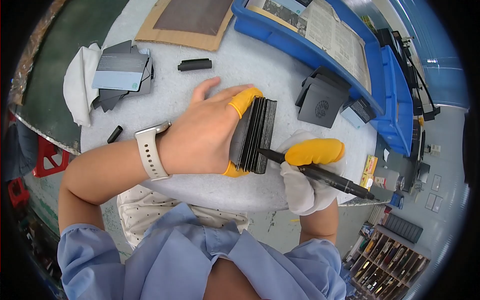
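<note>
My left hand (197, 132), with yellow finger cots and a pale watch strap at the wrist, closes round a stack of thin black cards (257, 137). The cards stand on edge, slightly fanned, their dark edges facing right. In a white glove with yellow over the fingertips, my right hand (307, 185) grips a black marker (337, 181). Its tip is at the right side of the stack; whether it touches is hard to tell. Left of the watch lies a small black cap (115, 134). Beyond my left hand is a black cylindrical piece (195, 64).
A pile of grey cards (117, 72) lies at left against a white cloth (80, 87). More dark cards (320, 105) lean beside a blue tray (280, 46) lined with newspaper. At the back, a brown sheet rests on cardboard (212, 42). A yellow box (369, 167) stands at right.
</note>
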Available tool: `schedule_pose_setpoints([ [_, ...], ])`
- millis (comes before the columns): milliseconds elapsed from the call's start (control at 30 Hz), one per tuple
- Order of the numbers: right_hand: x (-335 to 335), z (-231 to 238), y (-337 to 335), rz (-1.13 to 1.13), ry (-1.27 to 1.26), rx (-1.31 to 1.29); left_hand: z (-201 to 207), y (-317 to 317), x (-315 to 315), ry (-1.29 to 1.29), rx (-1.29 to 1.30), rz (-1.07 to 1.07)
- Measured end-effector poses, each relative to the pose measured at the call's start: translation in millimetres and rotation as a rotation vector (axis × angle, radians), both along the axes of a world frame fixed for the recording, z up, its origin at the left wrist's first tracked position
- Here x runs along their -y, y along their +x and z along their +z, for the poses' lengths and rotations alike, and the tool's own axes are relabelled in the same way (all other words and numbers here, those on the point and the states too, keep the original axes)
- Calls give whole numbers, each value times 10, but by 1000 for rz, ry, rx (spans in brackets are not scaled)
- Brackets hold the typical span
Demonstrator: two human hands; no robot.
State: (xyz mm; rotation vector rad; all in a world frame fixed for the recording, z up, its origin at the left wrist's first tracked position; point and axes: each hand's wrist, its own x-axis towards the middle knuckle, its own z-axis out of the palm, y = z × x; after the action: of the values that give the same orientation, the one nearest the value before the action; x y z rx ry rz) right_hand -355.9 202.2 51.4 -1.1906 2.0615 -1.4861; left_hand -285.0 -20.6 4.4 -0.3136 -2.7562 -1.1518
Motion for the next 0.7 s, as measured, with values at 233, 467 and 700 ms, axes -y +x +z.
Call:
schedule_pose_setpoints([
  [233,11,-21,27,-45,4,17,-4,12,-5,18,-7,0],
  [467,5,-35,44,-63,20,25,-17,7,-11,12,-26,14],
  [700,-42,-14,99,-75,56,-70,-38,8,-6,-2,-39,16],
])
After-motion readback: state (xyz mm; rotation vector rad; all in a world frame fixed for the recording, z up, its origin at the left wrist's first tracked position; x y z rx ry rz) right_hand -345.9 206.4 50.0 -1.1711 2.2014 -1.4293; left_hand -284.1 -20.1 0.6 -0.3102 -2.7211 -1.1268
